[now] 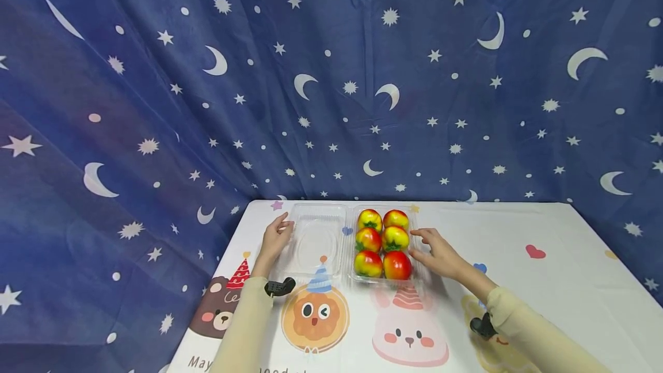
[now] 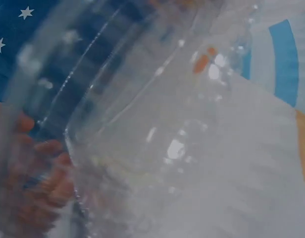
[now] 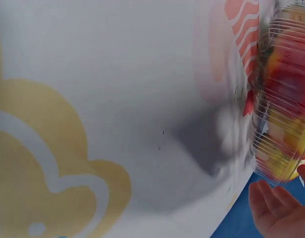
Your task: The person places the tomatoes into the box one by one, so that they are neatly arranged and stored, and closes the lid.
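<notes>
A clear plastic clamshell box lies unfolded, its lid (image 1: 316, 240) at the left and its base (image 1: 353, 272) at the right. Several red-and-yellow persimmons (image 1: 397, 265) with green leafy caps fill the base in two columns. My left hand (image 1: 274, 242) is at the lid's left edge, fingertips against it. The left wrist view is blurred, with the fingers (image 2: 56, 173) seen through the clear plastic. Beside the base's right wall, my right hand (image 1: 439, 252) has its fingers extended and parted. In the right wrist view, fingertips (image 3: 261, 196) lie close to the ribbed wall; contact cannot be told.
A white tablecloth (image 1: 518, 246) printed with cartoon animals, hearts and stars covers the table. Behind it hangs a dark blue curtain (image 1: 331, 102) with white moons and stars. A black wrist camera (image 1: 279, 286) is on the left wrist, another (image 1: 483, 327) on the right.
</notes>
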A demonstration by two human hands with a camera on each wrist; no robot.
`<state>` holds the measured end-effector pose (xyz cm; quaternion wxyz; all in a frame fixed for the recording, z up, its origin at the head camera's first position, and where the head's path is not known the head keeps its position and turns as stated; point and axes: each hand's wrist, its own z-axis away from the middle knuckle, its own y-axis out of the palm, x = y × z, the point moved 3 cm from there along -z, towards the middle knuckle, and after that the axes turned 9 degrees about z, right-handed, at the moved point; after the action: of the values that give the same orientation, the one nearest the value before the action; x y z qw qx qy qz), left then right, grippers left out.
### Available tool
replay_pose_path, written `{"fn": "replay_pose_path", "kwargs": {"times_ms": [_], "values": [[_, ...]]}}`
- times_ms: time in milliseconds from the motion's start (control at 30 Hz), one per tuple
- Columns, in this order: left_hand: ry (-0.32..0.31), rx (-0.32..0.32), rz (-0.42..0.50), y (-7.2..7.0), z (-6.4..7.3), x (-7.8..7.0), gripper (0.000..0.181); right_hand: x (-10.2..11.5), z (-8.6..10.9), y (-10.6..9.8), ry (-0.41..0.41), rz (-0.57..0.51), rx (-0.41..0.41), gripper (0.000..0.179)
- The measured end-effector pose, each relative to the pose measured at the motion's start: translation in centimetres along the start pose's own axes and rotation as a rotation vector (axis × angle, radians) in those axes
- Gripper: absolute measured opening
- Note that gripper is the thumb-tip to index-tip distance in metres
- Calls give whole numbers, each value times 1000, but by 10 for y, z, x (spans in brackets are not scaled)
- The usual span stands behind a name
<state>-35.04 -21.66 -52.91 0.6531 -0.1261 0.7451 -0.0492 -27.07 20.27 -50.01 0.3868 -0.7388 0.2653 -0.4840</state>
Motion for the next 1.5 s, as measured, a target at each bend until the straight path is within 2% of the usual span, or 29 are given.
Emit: {"fn": "replay_pose_path", "kwargs": {"times_ms": [233,333,500,667,900,1100,1267,1500], "values": [[-48,63,-87,2,1,-15,54,-3,-2,2,-18,-14,-18,50],[-64,79,-87,2,2,-17,57,-4,-2,3,-21,-18,-16,51],[-85,103,-29,3,2,-22,60,-6,-2,3,-12,-38,-14,51],[-62,121,-1,-3,2,-35,60,-6,-3,0,-3,-58,-10,51],[-77,181,118,-10,1,-48,63,-5,7,1,9,-94,-5,51],[-45,225,104,-14,1,-68,65,-8,13,1,14,-98,-11,52],[17,251,98,-15,1,-89,65,-12,17,0,45,-99,3,56],[47,295,169,-13,5,-114,63,-15,19,0,47,-107,5,58]]}}
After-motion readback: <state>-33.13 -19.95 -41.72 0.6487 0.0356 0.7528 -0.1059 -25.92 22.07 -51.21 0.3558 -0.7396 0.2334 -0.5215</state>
